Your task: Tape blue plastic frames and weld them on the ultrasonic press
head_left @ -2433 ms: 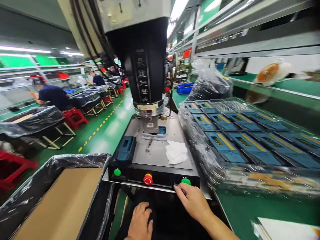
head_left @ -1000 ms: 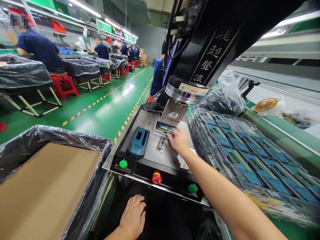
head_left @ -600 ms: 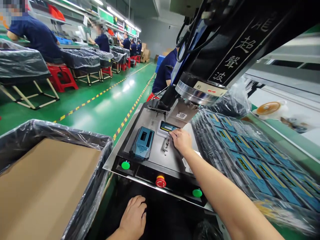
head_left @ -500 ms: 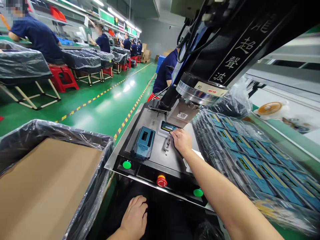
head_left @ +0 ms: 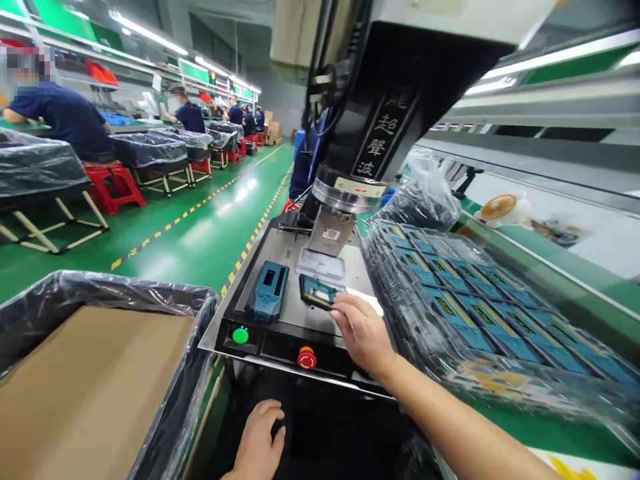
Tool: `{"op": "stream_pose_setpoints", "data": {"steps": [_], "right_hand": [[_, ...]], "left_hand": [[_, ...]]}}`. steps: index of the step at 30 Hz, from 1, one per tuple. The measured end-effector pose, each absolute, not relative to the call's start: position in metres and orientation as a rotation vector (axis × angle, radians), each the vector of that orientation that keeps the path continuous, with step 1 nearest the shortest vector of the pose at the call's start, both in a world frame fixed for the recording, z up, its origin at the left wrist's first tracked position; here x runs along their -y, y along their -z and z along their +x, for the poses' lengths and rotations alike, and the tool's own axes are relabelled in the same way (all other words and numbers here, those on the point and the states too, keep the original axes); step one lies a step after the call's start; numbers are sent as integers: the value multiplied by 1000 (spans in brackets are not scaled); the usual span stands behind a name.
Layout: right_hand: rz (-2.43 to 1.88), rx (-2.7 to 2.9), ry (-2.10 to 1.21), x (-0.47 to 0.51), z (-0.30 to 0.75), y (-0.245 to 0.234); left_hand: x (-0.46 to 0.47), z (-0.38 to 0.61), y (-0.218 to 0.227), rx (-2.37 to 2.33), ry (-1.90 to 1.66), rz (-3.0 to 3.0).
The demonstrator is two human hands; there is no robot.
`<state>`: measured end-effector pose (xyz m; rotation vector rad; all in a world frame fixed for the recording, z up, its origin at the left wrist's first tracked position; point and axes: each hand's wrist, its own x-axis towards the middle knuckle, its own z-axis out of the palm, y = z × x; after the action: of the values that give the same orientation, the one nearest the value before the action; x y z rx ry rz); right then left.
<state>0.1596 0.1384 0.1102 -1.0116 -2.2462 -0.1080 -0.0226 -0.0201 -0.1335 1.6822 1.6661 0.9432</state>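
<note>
A: Right hand (head_left: 361,333)?
B: Pinching the small blue housing (head_left: 317,292) by its near edge, just in front of the clear fixture (head_left: 322,264) under the welder horn (head_left: 330,230).
A: Handling?
B: Looks light, stiff plastic, smooth; edge grip suits it.
A: Left hand (head_left: 260,443)?
B: Low, flat, holding nothing.

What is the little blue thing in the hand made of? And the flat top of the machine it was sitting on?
The blue part in the right hand looks like moulded plastic: even colour, dull sheen, crisp edges. The machine's flat top looks like brushed bare metal, probably steel or aluminium: grey, smooth, softly reflecting the lights.
</note>
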Motion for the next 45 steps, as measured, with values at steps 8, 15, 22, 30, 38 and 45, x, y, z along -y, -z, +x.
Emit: {"op": "stream_pose_setpoints", "data": {"steps": [8, 15, 22, 30, 38, 45], "right_hand": [[-1260, 2281, -854, -19, 184, -71], [-1674, 2123, -1318, -8, 187, -20], [-1597, 2363, -1046, -12, 201, -28], [-1672, 2380, -1065, -16, 199, -24], [-1692, 2305, -1033, -19, 201, -17], [-1318, 2059, -1136, -22, 194, -4]], "left_hand": [[29, -41, 79, -1642, -1104, 1219], [28, -19, 38, -1476, -912, 1543], [16, -3, 37, -1434, -841, 1181], [10, 4, 25, -1534, -604, 1266], [0, 8, 25, -1608, -646, 1441], [6, 19, 6, -1848, -755, 1613]]}}
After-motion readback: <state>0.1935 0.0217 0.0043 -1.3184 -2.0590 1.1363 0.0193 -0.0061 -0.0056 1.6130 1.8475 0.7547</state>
